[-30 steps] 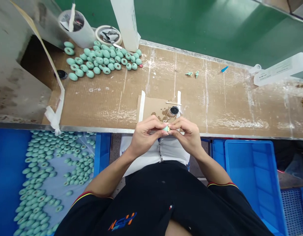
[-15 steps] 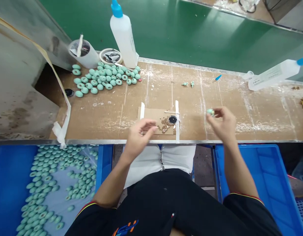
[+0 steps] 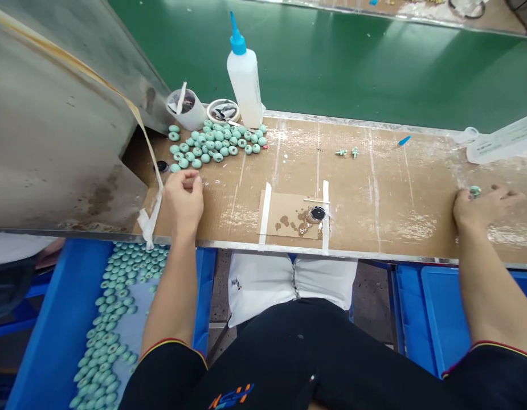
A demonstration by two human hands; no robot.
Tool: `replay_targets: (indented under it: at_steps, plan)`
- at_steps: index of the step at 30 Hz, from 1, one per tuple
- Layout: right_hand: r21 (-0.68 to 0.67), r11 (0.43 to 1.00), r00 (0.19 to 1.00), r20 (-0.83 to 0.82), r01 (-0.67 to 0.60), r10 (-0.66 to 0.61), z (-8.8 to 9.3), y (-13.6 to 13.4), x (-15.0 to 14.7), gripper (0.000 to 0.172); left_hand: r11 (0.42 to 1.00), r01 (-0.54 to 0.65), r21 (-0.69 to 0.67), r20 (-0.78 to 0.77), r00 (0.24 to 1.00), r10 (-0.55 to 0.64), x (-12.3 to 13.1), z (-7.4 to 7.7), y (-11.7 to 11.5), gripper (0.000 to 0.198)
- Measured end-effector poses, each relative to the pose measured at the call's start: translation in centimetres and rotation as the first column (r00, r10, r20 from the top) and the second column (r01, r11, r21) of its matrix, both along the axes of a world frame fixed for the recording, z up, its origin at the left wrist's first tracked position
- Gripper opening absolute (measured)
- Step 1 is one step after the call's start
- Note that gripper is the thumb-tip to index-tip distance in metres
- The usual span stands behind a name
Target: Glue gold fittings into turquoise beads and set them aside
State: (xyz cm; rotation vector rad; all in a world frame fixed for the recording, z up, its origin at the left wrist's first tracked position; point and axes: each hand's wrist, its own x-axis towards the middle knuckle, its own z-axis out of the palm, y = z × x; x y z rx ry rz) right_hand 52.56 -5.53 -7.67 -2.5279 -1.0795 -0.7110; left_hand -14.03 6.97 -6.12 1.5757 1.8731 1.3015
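My left hand hovers at the near edge of a pile of small mint-green egg-shaped pieces with holes. Its fingers are curled, a gap showing between thumb and forefinger, and I see nothing in it. Far to the right, my right hand has its fingers spread over the cardboard. A mint-green piece sits between its thumb and forefinger, apparently resting on the surface. In front of me, a black-filled round pot and a thin white stick lie on a taped, stained card.
Two small green-and-gold parts and a blue cap lie farther back. One bottle stands behind the pile; another bottle leans at right. A cup and tape roll stand back left. A blue bin holds many green pieces.
My left hand has moved left from the card to the pile's edge. My right hand has carried the green piece farther right and spread its fingers. The view has shifted.
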Motion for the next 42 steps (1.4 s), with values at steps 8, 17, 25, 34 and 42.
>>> replay_targets:
  at_steps: [8, 17, 25, 34, 42]
  plan:
    - [0.031, 0.999, 0.973, -0.231, -0.021, 0.027, 2.3, 4.2, -8.3, 0.071, 0.998, 0.067, -0.015, -0.117, 0.991, -0.068, -0.3, -0.3, 5.3, 0.013]
    - [0.118, 0.722, 0.635, -0.394, -0.682, 0.664, 0.6, 9.9, -18.5, 0.032, 0.969, 0.241, -0.051, -0.072, 0.967, -0.245, -2.2, -0.9, 5.3, 0.024]
    - [0.070, 0.719, 0.652, -0.370, -0.691, 0.662, -0.6, 14.4, -21.4, 0.026, 0.974, 0.193, -0.123, -0.089, 0.975, -0.204, -0.3, 1.3, 0.0, 0.010]
    - [-0.054, 0.684, 0.615, -0.494, -0.727, 0.615, 1.9, 12.8, -21.3, 0.011, 0.951, 0.310, 0.011, 0.209, 0.929, -0.305, 5.4, 1.2, -6.8, 0.019]
    - [-0.368, 0.616, 0.716, -0.416, -0.696, 0.561, 4.2, 7.9, -18.7, 0.012, 0.946, 0.315, 0.078, 0.366, 0.873, -0.321, 9.0, 1.7, -10.5, 0.029]
